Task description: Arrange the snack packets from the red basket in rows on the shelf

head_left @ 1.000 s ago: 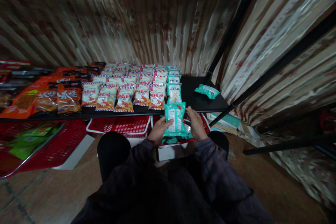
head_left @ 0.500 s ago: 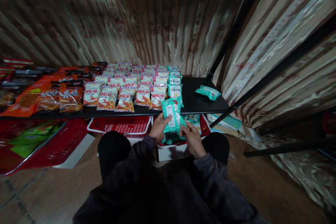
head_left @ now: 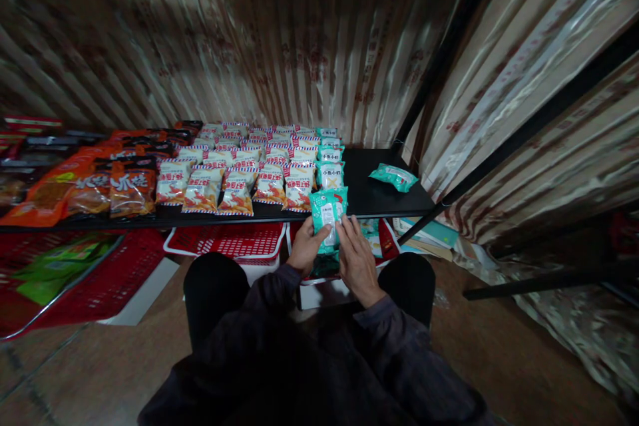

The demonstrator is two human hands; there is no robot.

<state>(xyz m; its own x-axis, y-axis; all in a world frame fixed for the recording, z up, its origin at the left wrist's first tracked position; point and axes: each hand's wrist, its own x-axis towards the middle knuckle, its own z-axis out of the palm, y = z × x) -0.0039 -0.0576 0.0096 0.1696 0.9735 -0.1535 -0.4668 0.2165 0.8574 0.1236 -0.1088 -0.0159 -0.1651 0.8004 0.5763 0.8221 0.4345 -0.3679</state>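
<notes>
A teal snack bag is held upright at the front edge of the black shelf, its back label facing me. My left hand grips its lower left side, thumb on the face and other fingers hidden behind. My right hand rests stretched fingers along the bag's right side. Beyond the bag, a column of matching teal bags runs back over the shelf. Another teal bag lies alone on its side to the right.
White-and-red snack bags stand in rows left of the teal column, with orange snack bags farther left. Beneath the black shelf are red baskets, one holding green packets. A black post rises at right.
The teal bag has been straightened, and its lower end is no longer pinched by my right hand. My right fingers have stretched out and moved up along its side.
</notes>
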